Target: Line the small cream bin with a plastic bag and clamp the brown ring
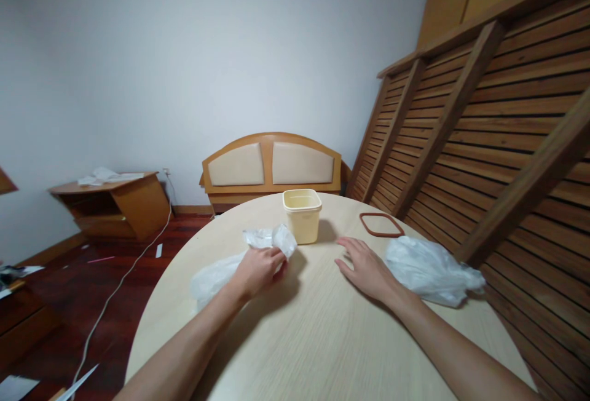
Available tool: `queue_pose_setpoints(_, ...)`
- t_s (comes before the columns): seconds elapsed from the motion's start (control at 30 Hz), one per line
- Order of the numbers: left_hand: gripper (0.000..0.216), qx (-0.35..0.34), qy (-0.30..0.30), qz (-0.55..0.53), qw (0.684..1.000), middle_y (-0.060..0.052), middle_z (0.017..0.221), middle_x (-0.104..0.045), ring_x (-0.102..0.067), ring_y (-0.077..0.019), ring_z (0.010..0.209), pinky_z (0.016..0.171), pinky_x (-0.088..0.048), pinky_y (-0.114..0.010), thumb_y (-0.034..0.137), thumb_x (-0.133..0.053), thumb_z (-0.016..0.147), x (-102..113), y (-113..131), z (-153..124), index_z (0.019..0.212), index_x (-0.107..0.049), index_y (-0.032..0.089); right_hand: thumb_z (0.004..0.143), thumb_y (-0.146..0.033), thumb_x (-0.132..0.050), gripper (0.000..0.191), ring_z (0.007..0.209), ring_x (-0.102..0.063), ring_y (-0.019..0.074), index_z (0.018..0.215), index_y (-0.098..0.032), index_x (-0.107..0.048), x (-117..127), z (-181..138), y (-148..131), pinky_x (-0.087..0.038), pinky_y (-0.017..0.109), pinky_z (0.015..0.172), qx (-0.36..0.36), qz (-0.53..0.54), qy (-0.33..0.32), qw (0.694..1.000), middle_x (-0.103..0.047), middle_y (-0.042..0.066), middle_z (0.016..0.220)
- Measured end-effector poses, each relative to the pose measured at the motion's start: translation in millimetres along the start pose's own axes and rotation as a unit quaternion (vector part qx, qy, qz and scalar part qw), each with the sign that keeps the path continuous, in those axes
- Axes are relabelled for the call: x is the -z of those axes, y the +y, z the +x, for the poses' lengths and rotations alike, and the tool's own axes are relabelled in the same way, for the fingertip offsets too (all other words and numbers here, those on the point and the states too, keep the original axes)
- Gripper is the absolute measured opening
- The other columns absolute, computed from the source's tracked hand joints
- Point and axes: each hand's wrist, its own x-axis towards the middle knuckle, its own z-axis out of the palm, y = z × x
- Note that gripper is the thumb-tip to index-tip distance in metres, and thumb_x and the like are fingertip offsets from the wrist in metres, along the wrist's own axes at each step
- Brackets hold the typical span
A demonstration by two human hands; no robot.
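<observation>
My left hand (262, 269) is closed, its fingers curled against a clear plastic bag (219, 275) that runs behind it. The crumpled top of that bag rises above my knuckles, close to the cream square container (304, 222). That container stands upright without a lid on the table, and its top is open. My right hand (364, 267) is held low over the table with fingers apart and nothing in them. Just right of it lies a white, bunched plastic bag (431, 270). A brown square ring (381, 225) lies flat beyond my right hand.
The round pale table (313, 339) fills the foreground. A wooden headboard (271, 167) stands behind it, and a slatted wooden frame (488, 130) leans along the right. At left are a low cabinet (133, 204) and a white cable (122, 284) on the floor.
</observation>
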Motion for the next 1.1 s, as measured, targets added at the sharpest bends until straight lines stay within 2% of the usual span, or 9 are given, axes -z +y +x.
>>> queue_pose_setpoints(0.13,0.014,-0.158,-0.011,-0.021,0.987,-0.003,0.083,-0.070,-0.065,-0.0152,0.068,0.060,-0.045,-0.027,0.021,-0.050,0.092,6.2,20.7,1.2,0.085,-0.062,0.019,0.086,-0.023,-0.060,0.057,0.140,-0.041,0.0251,0.142,-0.020,-0.048,15.8,1.5,-31.5,-0.036,0.048,0.116,0.180,0.073,-0.033,0.980,-0.051,0.012,0.148)
queue_pose_setpoints(0.23,0.011,-0.221,-0.016,-0.047,0.974,-0.004,0.091,-0.071,-0.067,-0.0171,0.075,0.066,-0.050,-0.029,0.027,-0.055,0.090,11.9,31.9,1.5,0.094,-0.061,0.019,0.081,-0.022,-0.064,0.060,0.143,-0.038,0.0271,0.140,-0.022,-0.053,23.2,0.4,-45.4,-0.034,0.049,0.117,0.240,0.065,-0.090,0.964,-0.051,0.009,0.150)
queue_pose_setpoints(0.37,0.025,-0.226,0.009,-0.088,0.970,-0.006,0.107,-0.072,-0.069,-0.0186,0.085,0.072,-0.053,-0.029,0.025,-0.055,0.090,14.0,36.4,0.5,0.114,-0.056,0.019,0.081,-0.026,-0.064,0.030,0.134,-0.047,0.0286,0.109,-0.022,-0.071,27.4,0.9,-50.5,-0.034,0.049,0.114,0.253,0.065,-0.130,0.957,-0.073,0.008,0.115)
queue_pose_setpoints(0.5,0.022,-0.141,0.036,-0.084,0.986,-0.005,0.097,-0.073,-0.068,-0.0184,0.081,0.070,-0.053,-0.030,0.017,-0.045,0.093,10.3,28.5,-0.8,0.111,-0.057,0.019,0.090,-0.032,-0.054,0.023,0.098,-0.066,0.0254,0.087,-0.021,-0.074,29.5,0.8,-49.4,-0.044,0.044,0.099,0.231,0.058,-0.154,0.959,-0.075,0.008,0.087)
queue_pose_setpoints(0.6,0.024,-0.123,0.027,-0.088,0.988,-0.006,0.101,-0.072,-0.066,-0.0217,0.091,0.077,-0.054,-0.033,0.020,-0.048,0.092,10.5,21.7,-1.1,0.114,-0.057,0.019,0.098,-0.030,-0.041,0.034,0.080,-0.067,0.0206,0.105,-0.019,-0.073,28.4,-1.2,-48.6,-0.048,0.035,0.082,0.176,0.059,-0.157,0.970,-0.075,0.007,0.086)
queue_pose_setpoints(0.73,0.028,-0.165,-0.015,-0.107,0.980,-0.007,0.097,-0.071,-0.064,-0.0230,0.090,0.080,-0.054,-0.034,0.025,-0.056,0.086,13.5,19.6,-0.9,0.113,-0.060,0.018,0.099,-0.030,-0.044,0.034,0.083,-0.069,0.0183,0.125,-0.021,-0.063,22.1,-2.2,-48.2,-0.049,0.029,0.077,0.089,0.123,-0.122,0.981,-0.075,0.007,0.106)
queue_pose_setpoints(0.87,0.019,-0.193,-0.024,-0.117,0.974,-0.007,0.090,-0.069,-0.063,-0.0219,0.085,0.077,-0.052,-0.032,0.027,-0.057,0.085,14.4,24.5,-0.5,0.101,-0.063,0.018,0.087,-0.034,-0.065,0.046,0.089,-0.067,0.0190,0.130,-0.021,-0.058,12.4,-0.6,-47.5,-0.052,0.030,0.079,0.031,0.154,-0.067,0.985,-0.066,0.010,0.128)
queue_pose_setpoints(0.97,0.012,-0.210,-0.033,-0.114,0.971,-0.006,0.087,-0.068,-0.063,-0.0197,0.080,0.072,-0.051,-0.030,0.026,-0.058,0.085,14.5,27.8,-0.4,0.094,-0.062,0.018,0.086,-0.032,-0.066,0.038,0.100,-0.068,0.0223,0.122,-0.022,-0.064,6.5,0.8,-46.3,-0.051,0.033,0.087,0.022,0.137,-0.056,0.989,-0.070,0.008,0.120)
queue_pose_setpoints(1.1,0.007,-0.211,-0.025,-0.088,0.973,-0.004,0.085,-0.068,-0.062,-0.0171,0.075,0.066,-0.048,-0.027,0.023,-0.057,0.087,14.0,25.8,-1.0,0.091,-0.062,0.019,0.093,-0.031,-0.053,0.022,0.091,-0.070,0.0222,0.102,-0.024,-0.071,7.7,4.9,-40.5,-0.051,0.033,0.081,-0.030,0.110,-0.036,0.993,-0.076,0.005,0.099)
